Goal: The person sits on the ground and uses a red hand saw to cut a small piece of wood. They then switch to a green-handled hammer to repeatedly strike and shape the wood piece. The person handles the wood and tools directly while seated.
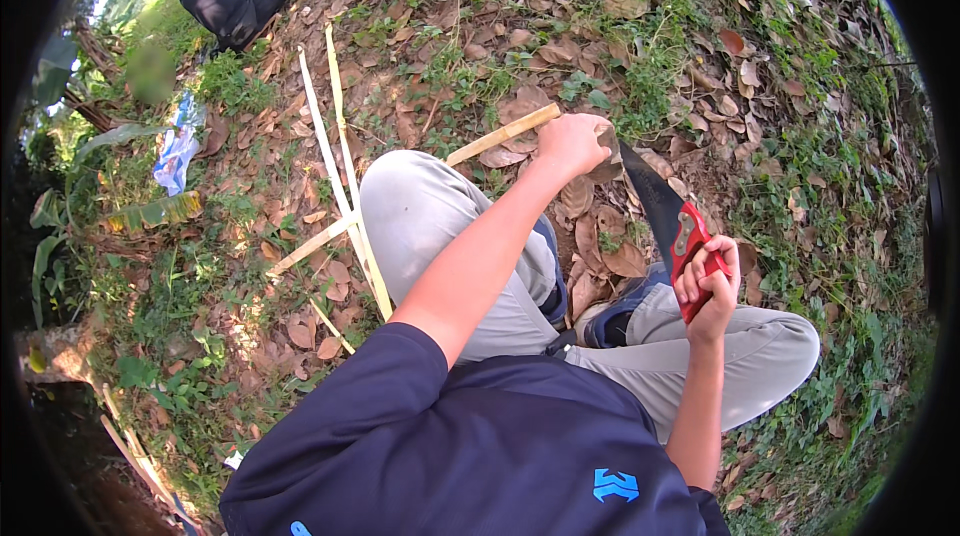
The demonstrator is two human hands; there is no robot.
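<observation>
Left hand (572, 143): fingers wrapped around bamboo strip (500, 136), upper centre of frame.
Right hand (708, 281): fingers clenched on red handle of handsaw (662, 208); blade angled toward left fist.

Left hand (572, 144) fisted, arm outstretched; right hand (708, 281) clenched.

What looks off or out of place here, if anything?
Nothing looks damaged or spilled. The left hand grips a bamboo strip across the knee; the right hand holds a red-handled saw with its blade at the strip. Other split bamboo strips lie crossed on the leaf litter.
</observation>
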